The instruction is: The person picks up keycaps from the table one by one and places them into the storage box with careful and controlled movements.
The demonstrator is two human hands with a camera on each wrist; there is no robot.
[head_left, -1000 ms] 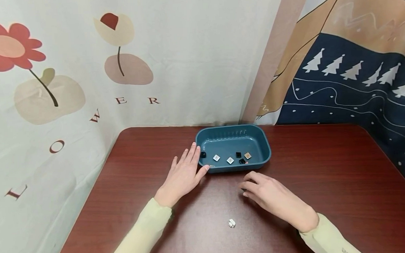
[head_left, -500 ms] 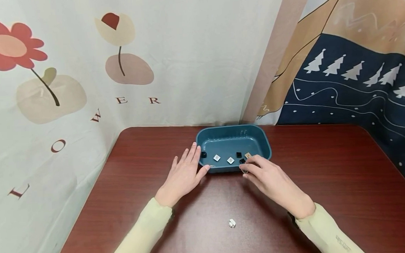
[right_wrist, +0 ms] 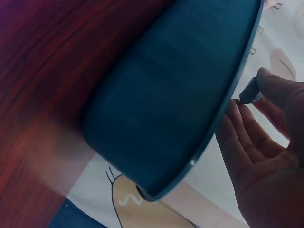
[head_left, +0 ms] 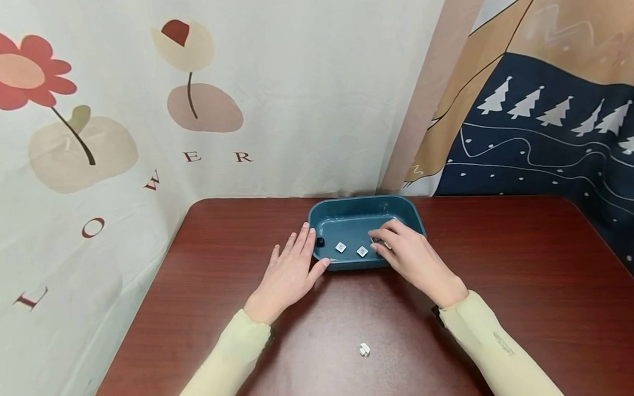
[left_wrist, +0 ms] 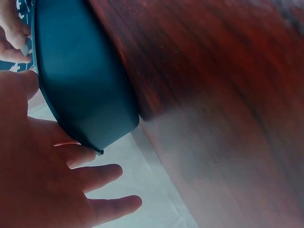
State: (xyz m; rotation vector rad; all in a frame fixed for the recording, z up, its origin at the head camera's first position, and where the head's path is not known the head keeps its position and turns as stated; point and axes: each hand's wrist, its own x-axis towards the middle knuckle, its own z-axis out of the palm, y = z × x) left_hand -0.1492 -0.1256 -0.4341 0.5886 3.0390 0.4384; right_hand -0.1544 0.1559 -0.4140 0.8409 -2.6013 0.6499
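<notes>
A blue-green tray (head_left: 350, 220) stands on the table. My left hand (head_left: 288, 276) lies with straight, spread fingers against its left end, fingertips and thumb right at the rim. Over the tray's right part, my right hand (head_left: 415, 258) pinches a small dark block (right_wrist: 249, 90) between thumb and fingertips, above the rim in the right wrist view. Inside lie two small white square pieces (head_left: 341, 247) and a black piece (head_left: 321, 242) at the left end. The right hand hides the tray's right side.
One small white piece (head_left: 364, 349) lies on the dark red wooden table (head_left: 234, 237), well in front of the tray. A printed curtain (head_left: 312, 92) hangs behind the table's far edge.
My right hand has moved from in front of the tray, up and over its near rim, to above its inside. It now covers the pieces at the right. My left hand stays put.
</notes>
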